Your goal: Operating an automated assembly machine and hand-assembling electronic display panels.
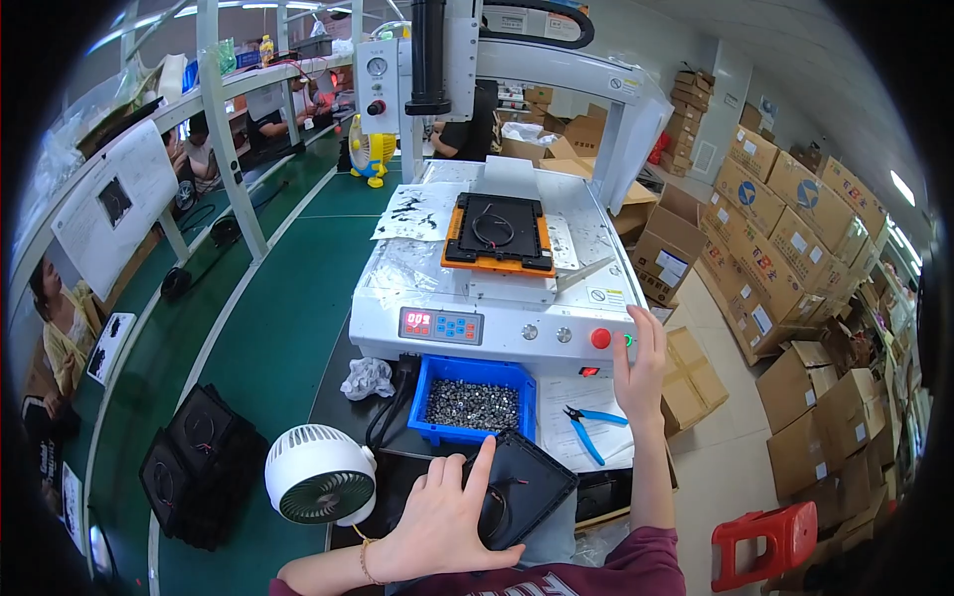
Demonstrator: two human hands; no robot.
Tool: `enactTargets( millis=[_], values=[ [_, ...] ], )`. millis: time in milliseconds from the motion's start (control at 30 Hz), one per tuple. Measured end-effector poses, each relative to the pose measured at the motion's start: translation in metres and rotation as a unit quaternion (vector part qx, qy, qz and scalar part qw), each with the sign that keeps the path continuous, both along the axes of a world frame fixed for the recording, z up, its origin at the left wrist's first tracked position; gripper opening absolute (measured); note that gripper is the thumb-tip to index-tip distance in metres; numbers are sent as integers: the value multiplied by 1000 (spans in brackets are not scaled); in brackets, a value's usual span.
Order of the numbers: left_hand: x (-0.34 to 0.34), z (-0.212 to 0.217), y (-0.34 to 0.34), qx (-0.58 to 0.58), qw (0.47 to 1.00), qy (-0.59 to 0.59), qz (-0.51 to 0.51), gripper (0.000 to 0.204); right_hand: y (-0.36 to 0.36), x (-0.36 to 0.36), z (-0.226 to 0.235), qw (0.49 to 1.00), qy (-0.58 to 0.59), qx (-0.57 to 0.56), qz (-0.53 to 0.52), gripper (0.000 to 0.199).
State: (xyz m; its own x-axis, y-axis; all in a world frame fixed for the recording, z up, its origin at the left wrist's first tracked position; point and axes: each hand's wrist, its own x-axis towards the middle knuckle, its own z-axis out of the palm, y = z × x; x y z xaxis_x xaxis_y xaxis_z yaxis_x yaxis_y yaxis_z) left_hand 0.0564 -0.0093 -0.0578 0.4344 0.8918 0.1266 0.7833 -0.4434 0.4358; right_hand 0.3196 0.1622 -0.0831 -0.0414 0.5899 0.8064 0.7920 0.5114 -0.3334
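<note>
My left hand (443, 519) lies over the left side of a square black plastic panel (534, 484), index finger and thumb spread wide along its edge. The panel has a thin dark cable on it; I cannot tell how firmly the hand touches it. My right hand (642, 370) is raised at the machine's front right corner, fingers stretched out beside a green-lit button (628, 340). It holds nothing. On the white benchtop machine (397, 288), an orange fixture (482, 262) carries another black panel (512, 221) with a coiled cable.
A blue bin (427, 437) of small metal parts stands before the machine, beside blue-handled cutters (586, 437). Left are a white fan (320, 472) and stacked black panels (199, 437). A red stop button (600, 338), red stool (765, 536) and cartons (785, 248) are right.
</note>
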Motion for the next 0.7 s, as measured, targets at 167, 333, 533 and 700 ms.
enactTargets(
  millis=[167,333,533,700],
  values=[
    [-8,-5,2,2,999,-40,-12,114,38,-29,58,991,-74,1,116,23],
    [-20,9,-6,1,999,-31,13,116,127,-90,108,956,-206,-76,194,29],
    [-31,8,-5,3,998,-41,39,115,195,-147,110,933,-271,-220,85,51],
    [-38,6,-8,5,998,-46,52,115,212,-160,100,918,-295,-263,37,55]
  ],
)
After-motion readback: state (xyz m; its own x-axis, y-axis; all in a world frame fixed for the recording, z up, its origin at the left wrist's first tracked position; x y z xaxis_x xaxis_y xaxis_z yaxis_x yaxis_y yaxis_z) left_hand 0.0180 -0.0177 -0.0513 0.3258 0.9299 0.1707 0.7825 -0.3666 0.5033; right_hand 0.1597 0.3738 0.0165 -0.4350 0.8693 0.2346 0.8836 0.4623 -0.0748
